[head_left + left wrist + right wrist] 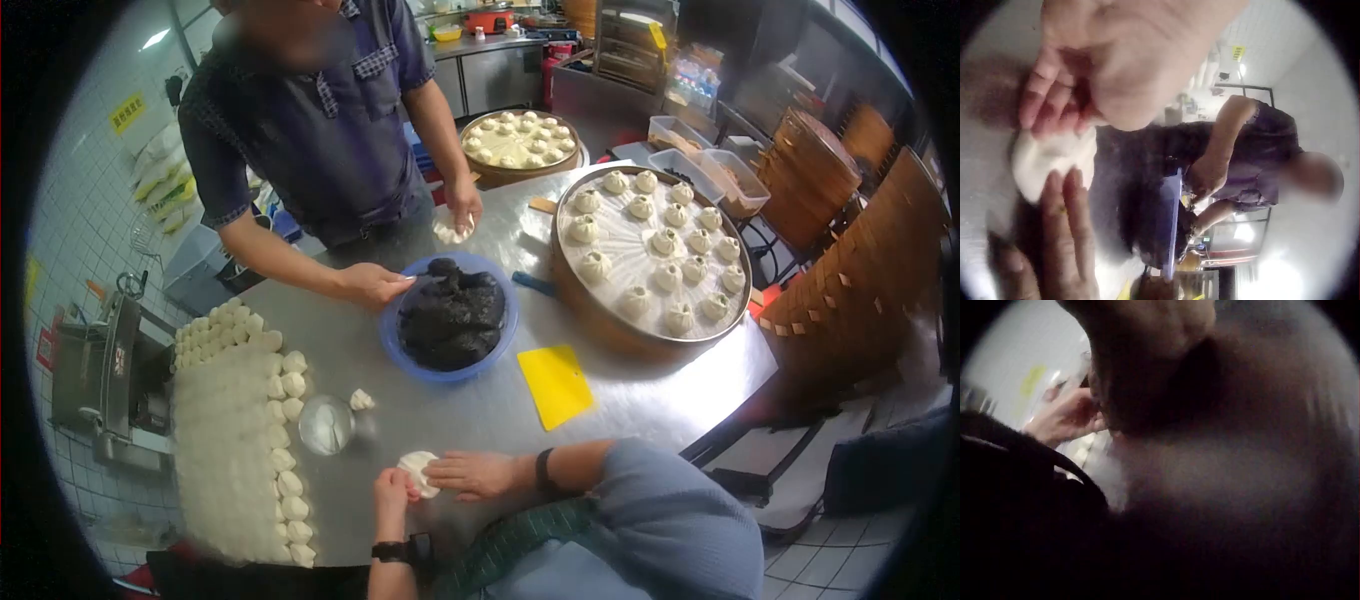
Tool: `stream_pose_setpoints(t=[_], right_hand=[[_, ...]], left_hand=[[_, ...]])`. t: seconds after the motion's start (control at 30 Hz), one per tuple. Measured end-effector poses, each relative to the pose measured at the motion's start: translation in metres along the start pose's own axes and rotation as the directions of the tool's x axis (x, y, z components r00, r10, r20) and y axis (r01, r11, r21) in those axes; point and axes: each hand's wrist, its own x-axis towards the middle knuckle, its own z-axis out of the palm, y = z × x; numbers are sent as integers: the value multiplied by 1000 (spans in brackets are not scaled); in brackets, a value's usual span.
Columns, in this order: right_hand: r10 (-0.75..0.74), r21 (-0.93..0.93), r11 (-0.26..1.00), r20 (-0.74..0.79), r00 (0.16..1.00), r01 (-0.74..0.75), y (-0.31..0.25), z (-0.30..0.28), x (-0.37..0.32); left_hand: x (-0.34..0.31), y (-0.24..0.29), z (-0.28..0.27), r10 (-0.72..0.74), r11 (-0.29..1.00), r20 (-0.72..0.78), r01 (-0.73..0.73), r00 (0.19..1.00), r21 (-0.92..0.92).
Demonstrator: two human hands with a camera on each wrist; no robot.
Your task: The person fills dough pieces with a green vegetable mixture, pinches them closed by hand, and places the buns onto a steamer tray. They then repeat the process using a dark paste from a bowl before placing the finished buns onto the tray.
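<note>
A flat round of white dough point(418, 474) point(1054, 159) lies at the near side of the steel table. My left hand point(394, 492) point(1110, 62) point(1071, 417) has its fingers curled at the round's edge and grips it there. From the other side my right hand point(476, 475) point(1066, 237) rests on the dough with its fingers straight. The right wrist view is dark, and the dough is hidden there behind my right hand point(1147, 369). Beyond the hands, a small metal bowl point(327, 425) stands near a little dough scrap point(362, 400).
Dough pieces point(291, 484) line a pale sheet point(222, 450) at left. A blue basin point(390, 350) of dark filling stands mid-table, beside a yellow card point(556, 387). A round steamer point(620, 338) holds several buns at right. Another person point(300, 130) stands opposite, holding dough.
</note>
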Motion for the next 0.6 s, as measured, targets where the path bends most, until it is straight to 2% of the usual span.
stream_pose_setpoints(t=[0.03, 0.07, 0.1, 0.17, 0.2, 0.23, 0.3, 0.33, 0.37, 0.4, 0.43, 0.47, 0.5, 0.53, 0.6], right_hand=[[-4, -22, 1000, -36, 999, 4, 2, -8, -1], [-4, -43, 999, -41, 999, 2, 0, -11, 2], [5, -55, 998, -58, 998, -8, -4, -17, 4], [-28, -4, 1000, -64, 998, 28, -10, -21, 7], [-1, 17, 1000, -73, 997, 3, -7, -11, -1], [25, 17, 1000, -72, 997, -24, -9, -6, -8], [-74, -45, 997, -113, 991, 69, 1, -6, -4], [-6, 79, 997, 12, 1000, 5, -3, -17, 6], [-7, 79, 997, 5, 1000, 7, -9, -21, 13], [226, 156, 963, -17, 974, -220, -14, -26, 20], [449, 238, 870, -19, 893, -432, -14, -29, 25], [451, 236, 871, -33, 892, -432, -8, -27, 31], [526, 187, 846, -132, 840, -500, -1, -20, 38], [586, 149, 810, -228, 778, -567, 4, -13, 44], [549, 112, 834, -254, 796, -540, 11, -1, 56]], left_hand=[[8, 6, 0, -85, 996, 25, 84, 996, 20], [11, 9, -4, -98, 993, 49, 94, 994, 71], [14, 15, -3, -86, 993, 60, 81, 994, 86], [17, 25, 0, 7, 1000, 73, -7, 997, -10], [16, 23, 7, 2, 1000, 98, -2, 995, -1], [13, 19, 15, -4, 999, 63, 1, 998, 41], [21, 22, 25, 14, 996, 38, -17, 999, 82], [21, 20, 21, -31, 997, 39, 28, 999, 75], [22, 22, 16, -68, 995, 34, 65, 997, 76], [17, 28, 15, -76, 996, 54, 74, 996, 49], [13, 27, 10, -69, 996, 54, 66, 996, 60], [11, 21, 4, -41, 989, 81, 53, 996, -141], [9, 18, 0, -13, 941, 106, 48, 994, -335], [1, 19, -1, -42, 920, 53, 59, 998, -387], [-6, 4, 2, -46, 947, 19, 49, 999, -317]])
